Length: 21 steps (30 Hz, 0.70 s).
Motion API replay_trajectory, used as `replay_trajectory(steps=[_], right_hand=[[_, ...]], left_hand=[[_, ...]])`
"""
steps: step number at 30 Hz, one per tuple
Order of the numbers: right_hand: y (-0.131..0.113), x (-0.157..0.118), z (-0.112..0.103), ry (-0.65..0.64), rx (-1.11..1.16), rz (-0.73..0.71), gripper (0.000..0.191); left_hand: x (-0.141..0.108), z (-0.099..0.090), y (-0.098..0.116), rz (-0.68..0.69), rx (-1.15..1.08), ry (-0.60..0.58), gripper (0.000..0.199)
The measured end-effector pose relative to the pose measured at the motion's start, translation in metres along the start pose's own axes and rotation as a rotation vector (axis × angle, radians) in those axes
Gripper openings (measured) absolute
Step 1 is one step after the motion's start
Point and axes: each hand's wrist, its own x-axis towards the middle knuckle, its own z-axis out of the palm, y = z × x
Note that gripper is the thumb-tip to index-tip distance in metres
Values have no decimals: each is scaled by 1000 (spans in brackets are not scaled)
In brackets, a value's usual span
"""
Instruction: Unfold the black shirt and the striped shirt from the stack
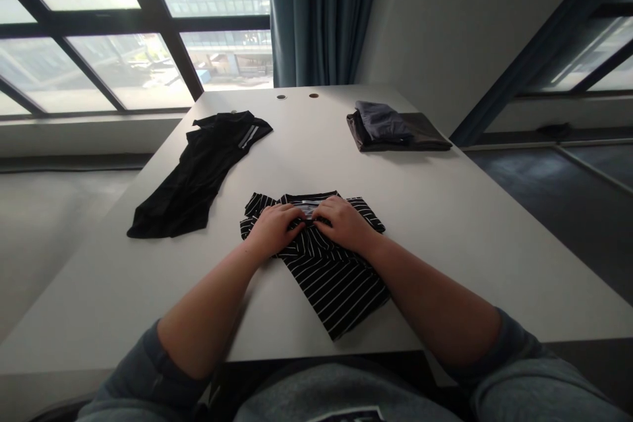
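A black shirt with white stripes (pixel 336 283) lies rumpled on the table in front of me, its neck opening facing up and its lower part slanting towards me. My left hand (pixel 277 227) is closed on the left side of the neckline, thumb and fingers pinching the cloth. On the right side of that neckline, my right hand (pixel 343 221) grips the fabric in the same way. Between the two hands a pale inner patch of the collar shows. Some fingertips are hidden in the folds.
The white table (pixel 469 264) carries a black garment with grey stripes (pixel 192 175), spread out at the left. Folded dark clothes (pixel 395 128) are stacked at the back right. Two round inserts are set near the far edge, before a blue curtain (pixel 321 20) and windows.
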Motion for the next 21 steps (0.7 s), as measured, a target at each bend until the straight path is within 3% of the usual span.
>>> replay_trajectory(steps=[7,11,15,17,21], right_hand=[[-11,-2,-8,74,27,-78,13],[-10,-2,-7,93,-30,-153,14],[-12,-1,-5,45,-73,-174,14],[-15,-1,-4,37,-71,-158,12],[-17,-1,-2,83,23,-55,10]], left_hand=[[-3,-11,6,-123,-421,-7,22],[-3,-14,11,-236,-491,31,22],[-2,-9,12,-226,-529,10,21],[-3,-7,13,-185,-467,62,19],[-8,-12,23,-53,-34,294,18]])
